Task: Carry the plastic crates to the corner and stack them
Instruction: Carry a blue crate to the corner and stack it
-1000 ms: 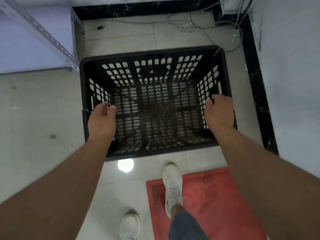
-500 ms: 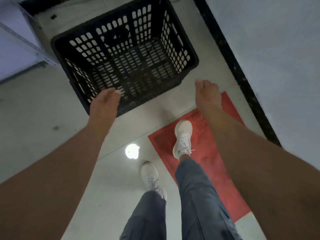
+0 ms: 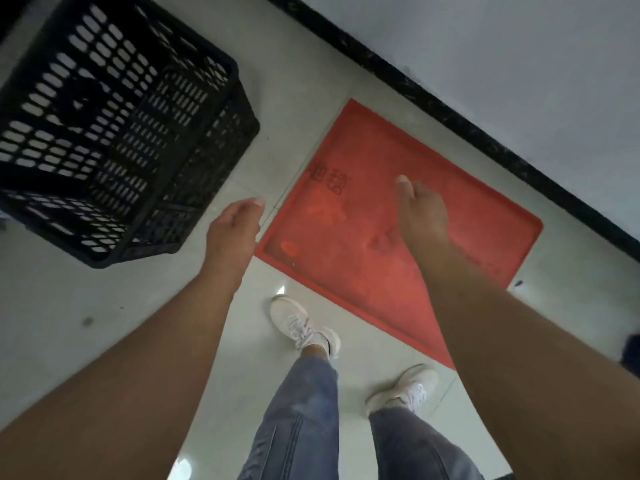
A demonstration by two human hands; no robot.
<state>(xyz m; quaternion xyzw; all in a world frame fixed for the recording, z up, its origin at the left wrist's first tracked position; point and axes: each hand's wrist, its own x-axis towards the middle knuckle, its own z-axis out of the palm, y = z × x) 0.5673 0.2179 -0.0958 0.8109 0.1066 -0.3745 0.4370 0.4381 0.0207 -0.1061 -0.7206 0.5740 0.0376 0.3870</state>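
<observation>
A black perforated plastic crate (image 3: 114,133) stands empty on the pale tiled floor at the upper left, its left side cut off by the frame edge. My left hand (image 3: 233,233) hovers just right of the crate's near corner, fingers loosely extended, holding nothing and apart from the crate. My right hand (image 3: 420,211) hangs over the red mat, also empty with fingers relaxed. No other crate is in view.
A red floor mat (image 3: 346,282) lies beside a grey wall with a black skirting strip (image 3: 485,133) running diagonally at the upper right. My two legs in blue trousers and white shoes (image 3: 301,327) stand on the tiles below the hands.
Both hands have let go of the crate, which now rests on the floor. The view has swung right and away from it, with my feet stepping round.
</observation>
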